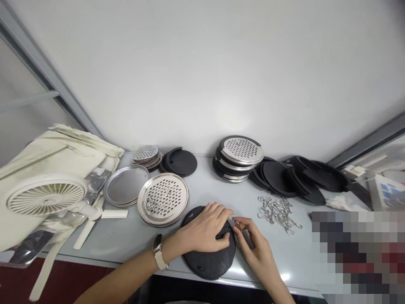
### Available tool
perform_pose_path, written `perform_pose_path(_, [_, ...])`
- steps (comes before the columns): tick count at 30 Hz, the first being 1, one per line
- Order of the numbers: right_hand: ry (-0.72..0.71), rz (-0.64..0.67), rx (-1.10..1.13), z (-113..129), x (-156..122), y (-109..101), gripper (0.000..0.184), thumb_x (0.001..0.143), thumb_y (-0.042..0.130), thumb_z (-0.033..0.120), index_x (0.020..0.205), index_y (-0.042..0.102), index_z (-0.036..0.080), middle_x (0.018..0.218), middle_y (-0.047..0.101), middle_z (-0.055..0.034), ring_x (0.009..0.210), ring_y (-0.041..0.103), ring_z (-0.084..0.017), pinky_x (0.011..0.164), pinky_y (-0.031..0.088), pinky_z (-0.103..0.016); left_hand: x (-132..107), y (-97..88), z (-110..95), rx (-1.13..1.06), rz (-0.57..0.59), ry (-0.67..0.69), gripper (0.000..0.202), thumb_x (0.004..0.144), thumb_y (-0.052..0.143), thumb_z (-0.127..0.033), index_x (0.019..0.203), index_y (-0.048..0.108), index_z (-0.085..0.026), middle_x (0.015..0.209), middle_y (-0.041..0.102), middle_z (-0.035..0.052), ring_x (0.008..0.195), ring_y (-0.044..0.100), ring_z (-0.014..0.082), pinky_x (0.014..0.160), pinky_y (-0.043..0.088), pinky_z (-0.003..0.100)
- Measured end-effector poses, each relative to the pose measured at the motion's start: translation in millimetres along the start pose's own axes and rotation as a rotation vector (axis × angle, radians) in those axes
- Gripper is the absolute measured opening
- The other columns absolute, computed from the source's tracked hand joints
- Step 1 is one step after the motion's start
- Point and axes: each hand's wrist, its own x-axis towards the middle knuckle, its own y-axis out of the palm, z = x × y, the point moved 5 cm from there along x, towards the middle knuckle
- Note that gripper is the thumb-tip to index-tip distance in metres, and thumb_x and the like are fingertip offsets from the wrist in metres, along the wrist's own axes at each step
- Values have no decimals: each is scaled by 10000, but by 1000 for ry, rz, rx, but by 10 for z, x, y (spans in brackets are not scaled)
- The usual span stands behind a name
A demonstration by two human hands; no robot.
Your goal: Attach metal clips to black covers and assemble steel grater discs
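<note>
A black round plastic disc lies at the table's front edge. My left hand, with a watch on its wrist, rests across it. The fingers bend over its upper right part, with the thumb apart below, and grip it; the spot under the palm is hidden. Just right of the disc's edge, my right hand is closed, pinching a small metal wire clip between thumb and index finger. A loose pile of similar wire clips lies farther right.
Round grater plates and plain metal discs are stacked left. Behind stand small grater discs, black discs and a grater stack. Black bowl-like parts lie right. A white fan and cream bag crowd the left.
</note>
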Motion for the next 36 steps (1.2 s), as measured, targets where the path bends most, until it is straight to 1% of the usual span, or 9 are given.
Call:
perform_pose_path(4, [-139,-29,-17,83,15,-40,84,915,550,275,922,614,221,900,631,-49,880,592,-203,792,469,-298,0,-4,-2,-5,-6,12,385,781,560,-200,1140,426,-169,1104,533,73,1032,463,237,943,384,365])
perform_pose_path(9, [-259,-1,-5,163,-11,-74,140,915,551,216,995,663,244,955,646,-55,935,579,-217,861,440,-347,5,-18,-18,-4,7,14,356,788,559,-204,1121,438,-165,1076,540,75,1012,471,237,924,396,366])
perform_pose_path(14, [-140,60,105,134,-31,-56,215,971,417,240,976,632,222,733,603,-17,689,581,-171,664,471,-282,8,-15,-24,13,-3,13,360,800,544,-199,1140,430,-165,1058,537,78,1009,475,240,917,398,371])
perform_pose_path(18, [-147,9,104,205,-5,-95,241,963,431,290,859,633,211,902,621,-67,898,584,-218,807,455,-325,5,-15,-28,13,-3,11,354,797,528,-189,1136,427,-177,1052,534,75,999,481,240,910,400,376])
perform_pose_path(20, [-111,-2,125,205,5,-106,258,964,430,319,863,639,206,913,624,-78,917,581,-227,818,452,-329,4,-18,-29,9,1,8,347,796,530,-191,1128,429,-180,1049,534,73,999,481,239,910,400,375])
perform_pose_path(23, [4,20,159,136,5,-84,319,971,404,380,895,650,190,719,591,-42,723,579,-194,700,467,-296,4,-18,-29,12,10,0,324,797,537,-199,1106,440,-179,1040,537,73,1000,480,243,910,400,377])
perform_pose_path(27, [167,-1,141,4,5,-73,385,968,378,449,1021,654,185,513,440,33,490,464,-152,496,401,-248,7,-25,-39,22,5,2,301,798,530,-191,1087,450,-174,1046,539,73,1005,477,241,921,397,377])
perform_pose_path(32, [121,-52,114,7,25,-116,409,957,369,460,1096,651,198,682,599,-27,640,569,-197,608,477,-281,3,-27,-49,18,13,18,372,792,531,-189,1151,437,-167,1054,538,75,1014,476,239,940,391,376])
perform_pose_path(36, [98,-23,105,47,22,-78,369,965,380,417,1228,532,208,684,573,-5,646,570,-189,641,483,-287,-5,-18,-41,39,3,10,428,782,536,-197,1189,408,-162,1079,524,88,1032,472,248,958,386,399])
